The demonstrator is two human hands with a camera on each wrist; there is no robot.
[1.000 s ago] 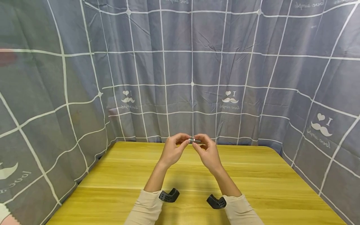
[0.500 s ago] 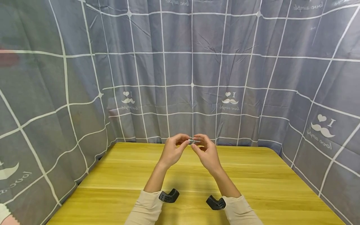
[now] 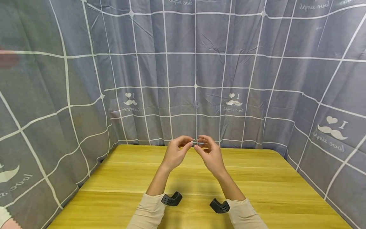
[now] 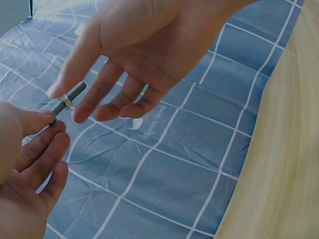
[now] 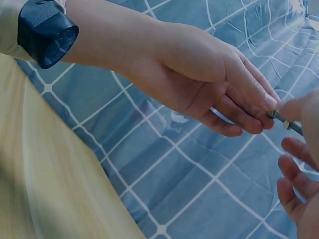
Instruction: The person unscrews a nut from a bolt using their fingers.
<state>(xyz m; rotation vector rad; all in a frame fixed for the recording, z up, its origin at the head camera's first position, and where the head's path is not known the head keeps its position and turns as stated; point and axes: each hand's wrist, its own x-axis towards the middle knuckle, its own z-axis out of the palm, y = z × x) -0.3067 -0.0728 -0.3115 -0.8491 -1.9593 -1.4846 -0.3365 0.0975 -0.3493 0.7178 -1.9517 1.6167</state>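
Observation:
A metal bolt (image 4: 78, 89) with a hex nut (image 4: 66, 101) part way along its shank is held above the far part of the table. My left hand (image 3: 175, 155) pinches the bolt's head end between thumb and fingers, the threaded end pointing right. Around the nut, the thumb and forefinger of my right hand (image 3: 212, 157) stand on either side with a gap between them. In the left wrist view, the other fingers of this right hand spread loosely; light contact of its thumb with the nut cannot be told.
The wooden table (image 3: 114, 178) lies below both hands. A grey checked curtain (image 3: 180, 70) hangs behind it and along both sides. Black wrist-worn devices (image 3: 172, 199) sit at the beige sleeves (image 3: 148, 210).
The right thumb and forefinger have shifted slightly about the nut, the forefinger now a little higher. My left hand keeps its pinch on the bolt, almost still.

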